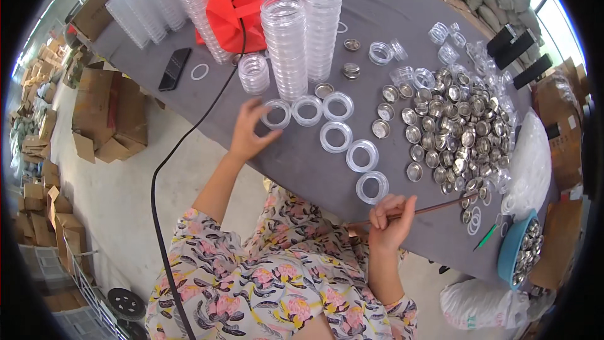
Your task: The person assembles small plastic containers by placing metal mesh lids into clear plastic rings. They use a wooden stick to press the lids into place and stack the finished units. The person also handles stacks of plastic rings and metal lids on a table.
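While a person in floral clothing worked at a gray-covered table (296,157), six clear plastic rings (348,156) lay in a bent line, running from near the left hand (246,135) round toward the right hand (391,221). The left hand was open, its thumb and fingers curved about the leftmost ring; I could not tell whether they touched it. The right hand was closed around one thin brown rod (434,207), whose far end reached the near edge of a large heap of metal cups (464,129).

To my eye, the work was only partly along. The six rings were set out singly, gray showing through each centre, with no metal cup inside any of them. Most of the supply seemed left to handle: the heap had too many overlapping cups to count, and one blue basin (507,253) at the right held more.

Beyond the rings stood two tall stacks (283,47) of clear containers and one short stack (253,77); other clear stacks leaned at the back left, too crowded to number surely. I also counted one black phone (175,69), one red bag (228,7) and one green-handled tool (486,238).
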`<act>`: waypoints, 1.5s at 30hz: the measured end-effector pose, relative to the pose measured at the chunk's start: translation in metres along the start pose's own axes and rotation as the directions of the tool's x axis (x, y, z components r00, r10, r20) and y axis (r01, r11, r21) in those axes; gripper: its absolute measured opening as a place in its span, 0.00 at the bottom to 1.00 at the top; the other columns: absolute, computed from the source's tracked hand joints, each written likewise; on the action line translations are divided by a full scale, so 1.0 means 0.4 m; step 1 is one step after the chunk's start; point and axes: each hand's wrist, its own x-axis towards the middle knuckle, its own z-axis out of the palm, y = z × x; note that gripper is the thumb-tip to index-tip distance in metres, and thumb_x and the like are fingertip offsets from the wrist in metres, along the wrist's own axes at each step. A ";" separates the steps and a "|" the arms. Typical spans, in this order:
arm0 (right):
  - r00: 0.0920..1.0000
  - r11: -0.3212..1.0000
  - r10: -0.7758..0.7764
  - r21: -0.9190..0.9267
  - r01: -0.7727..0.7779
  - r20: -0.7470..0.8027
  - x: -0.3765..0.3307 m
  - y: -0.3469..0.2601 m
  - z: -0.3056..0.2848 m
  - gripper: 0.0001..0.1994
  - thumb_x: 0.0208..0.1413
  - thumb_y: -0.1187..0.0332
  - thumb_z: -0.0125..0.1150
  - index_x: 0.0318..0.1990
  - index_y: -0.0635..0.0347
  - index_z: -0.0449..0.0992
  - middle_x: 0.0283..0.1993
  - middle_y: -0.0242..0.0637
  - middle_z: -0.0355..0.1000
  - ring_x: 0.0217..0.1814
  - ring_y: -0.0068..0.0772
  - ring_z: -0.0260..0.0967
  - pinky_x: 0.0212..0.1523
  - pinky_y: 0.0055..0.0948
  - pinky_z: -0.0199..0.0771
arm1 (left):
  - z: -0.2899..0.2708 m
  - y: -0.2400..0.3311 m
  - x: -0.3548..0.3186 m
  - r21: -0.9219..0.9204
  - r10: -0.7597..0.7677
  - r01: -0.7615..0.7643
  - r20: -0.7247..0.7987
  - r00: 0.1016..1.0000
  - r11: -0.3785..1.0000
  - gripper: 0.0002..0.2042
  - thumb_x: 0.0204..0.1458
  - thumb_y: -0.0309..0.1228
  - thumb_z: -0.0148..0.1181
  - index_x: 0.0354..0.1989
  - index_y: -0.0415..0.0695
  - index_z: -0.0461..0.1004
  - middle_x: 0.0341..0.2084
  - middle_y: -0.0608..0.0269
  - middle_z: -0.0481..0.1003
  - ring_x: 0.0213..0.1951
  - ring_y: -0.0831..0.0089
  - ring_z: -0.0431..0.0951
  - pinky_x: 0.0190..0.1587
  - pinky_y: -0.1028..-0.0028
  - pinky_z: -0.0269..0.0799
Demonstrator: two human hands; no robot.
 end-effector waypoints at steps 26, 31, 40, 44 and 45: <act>0.722 0.765 -0.603 0.009 0.643 -0.340 -0.042 -0.221 -0.282 0.30 0.64 0.47 0.31 0.09 0.50 0.50 0.08 0.26 0.45 0.09 0.17 0.36 0.10 0.17 0.33 | 0.419 0.570 -0.192 -0.352 0.537 -0.406 0.537 0.650 0.843 0.12 0.42 0.34 0.62 0.25 0.37 0.69 0.58 0.43 0.56 0.55 0.51 0.64 0.54 0.60 0.63; 0.808 0.838 -0.516 0.028 0.545 -0.283 -0.008 -0.167 -0.309 0.31 0.63 0.45 0.31 0.09 0.50 0.49 0.08 0.25 0.45 0.10 0.18 0.36 0.11 0.21 0.33 | 0.451 0.571 -0.223 -0.375 0.454 -0.277 0.556 0.696 0.885 0.21 0.43 0.36 0.63 0.42 0.36 0.67 0.57 0.41 0.57 0.57 0.48 0.60 0.58 0.60 0.58; 0.871 0.896 -0.436 -0.019 0.443 -0.226 -0.013 -0.136 -0.328 0.33 0.62 0.42 0.30 0.08 0.52 0.48 0.08 0.27 0.45 0.11 0.23 0.37 0.14 0.23 0.37 | 0.484 0.597 -0.235 -0.518 0.241 0.048 0.476 0.846 0.854 0.37 0.38 0.33 0.68 0.57 0.37 0.56 0.53 0.45 0.62 0.56 0.50 0.62 0.57 0.61 0.59; 0.892 0.913 -0.395 0.015 0.408 -0.221 -0.014 -0.147 -0.321 0.33 0.61 0.41 0.30 0.08 0.52 0.48 0.08 0.28 0.45 0.11 0.22 0.37 0.14 0.22 0.37 | 0.482 0.597 -0.228 -0.525 0.283 -0.002 0.455 0.844 0.851 0.33 0.37 0.32 0.69 0.54 0.39 0.60 0.52 0.47 0.63 0.54 0.52 0.65 0.54 0.62 0.62; 0.897 0.916 -0.389 0.018 0.401 -0.209 -0.013 -0.142 -0.319 0.33 0.62 0.42 0.30 0.07 0.53 0.49 0.08 0.29 0.46 0.11 0.23 0.38 0.14 0.22 0.38 | 0.488 0.592 -0.232 -0.521 0.289 -0.012 0.455 0.842 0.853 0.33 0.37 0.32 0.69 0.53 0.39 0.60 0.52 0.47 0.64 0.54 0.52 0.65 0.54 0.62 0.62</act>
